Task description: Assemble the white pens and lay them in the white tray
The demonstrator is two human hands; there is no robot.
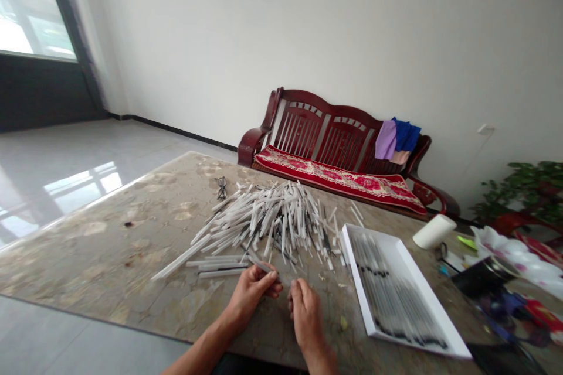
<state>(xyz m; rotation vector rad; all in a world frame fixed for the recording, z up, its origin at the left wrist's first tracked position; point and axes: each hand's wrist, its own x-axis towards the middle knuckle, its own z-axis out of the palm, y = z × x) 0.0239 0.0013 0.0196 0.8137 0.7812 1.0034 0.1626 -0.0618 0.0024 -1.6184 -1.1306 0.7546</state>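
My left hand [257, 288] is closed in a pinch on a thin greyish stick [259, 262], which points up and away from me. Just to its right my right hand [304, 310] has its fingers curled with the thumb on top; whatever they hold, if anything, is too small or hidden to make out. Beyond both hands a large loose pile of thin white and dark sticks [281, 214] spreads over the table, several stray ones lying close to my left hand. On the right, a white box [360, 299] holds rows of slim clear sticks with dark ends [391, 293].
The patterned table [167, 211] also bears black-framed glasses [222, 187], a white roll [434, 231], a black cup [486, 275] and blurred clutter at right. A red wooden bench [329, 129] with a floral cushion stands behind; a plant [523, 190] is at far right.
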